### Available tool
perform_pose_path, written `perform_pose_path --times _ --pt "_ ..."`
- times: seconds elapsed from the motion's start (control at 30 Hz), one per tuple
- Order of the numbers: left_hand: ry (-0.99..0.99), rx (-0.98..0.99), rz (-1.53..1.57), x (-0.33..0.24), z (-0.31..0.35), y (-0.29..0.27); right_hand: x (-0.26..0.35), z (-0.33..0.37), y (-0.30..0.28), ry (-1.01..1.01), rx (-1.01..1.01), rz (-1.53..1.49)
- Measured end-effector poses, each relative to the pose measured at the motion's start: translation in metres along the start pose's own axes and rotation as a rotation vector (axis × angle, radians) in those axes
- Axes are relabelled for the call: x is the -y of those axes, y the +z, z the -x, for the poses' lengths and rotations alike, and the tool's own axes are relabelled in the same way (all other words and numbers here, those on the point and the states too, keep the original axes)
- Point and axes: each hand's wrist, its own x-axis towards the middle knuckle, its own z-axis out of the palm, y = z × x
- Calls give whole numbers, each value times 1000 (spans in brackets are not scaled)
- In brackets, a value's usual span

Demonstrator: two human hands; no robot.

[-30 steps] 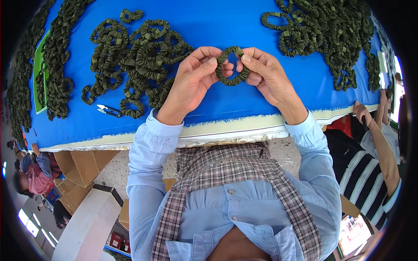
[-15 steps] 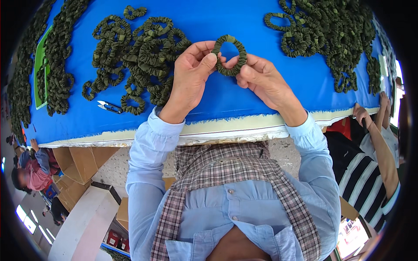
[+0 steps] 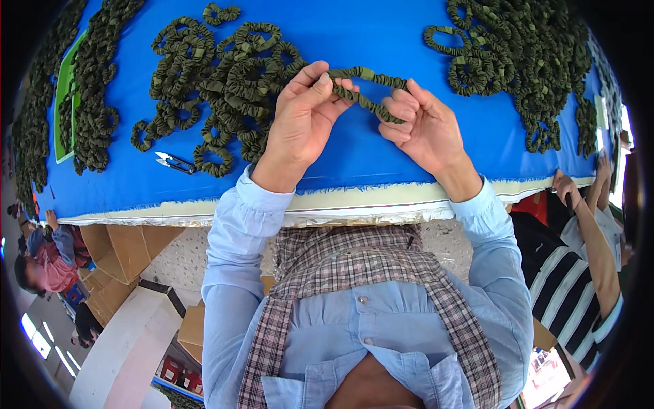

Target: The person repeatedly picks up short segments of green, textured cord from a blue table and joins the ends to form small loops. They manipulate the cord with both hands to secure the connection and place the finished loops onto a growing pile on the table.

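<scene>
A dark green scrunchie [image 3: 371,104] is stretched lengthwise between my two hands, above the blue table cover [image 3: 354,157]. My left hand [image 3: 306,112] pinches its left end, and my right hand [image 3: 426,123] grips the right end with fingers hooked into the loop. A lighter green patch shows on its far strand. Left of my left hand lies a loose pile of similar scrunchies [image 3: 231,78]. Small thread snips [image 3: 175,163] with a black handle rest at the near edge of that pile.
Another heap of scrunchies [image 3: 511,61] covers the right side of the table. At the far left, a green tray [image 3: 65,102] stands among more of them. A co-worker's hand [image 3: 567,187] is at the table edge on the right; another person [image 3: 51,262] sits at left, near cardboard boxes [image 3: 126,252].
The scrunchie went from a round ring to a long, narrow loop. My right hand shifted right and turned its fingers into it; my left hand stayed at the left end.
</scene>
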Motion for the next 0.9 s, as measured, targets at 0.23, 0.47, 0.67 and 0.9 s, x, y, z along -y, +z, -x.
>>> perform_pose_path --times 0.23,0.47,0.67,0.9 --pt "15 -36 24 -4 0 0 3 2 1 14 -26 8" --pt "-14 -10 32 -6 0 -2 4 2 1 -3 -25 58" --pt "-6 7 47 -5 -2 -5 3 3 2 -20 -15 101" --pt "-57 109 134 -7 1 -3 3 4 4 -36 -6 286"
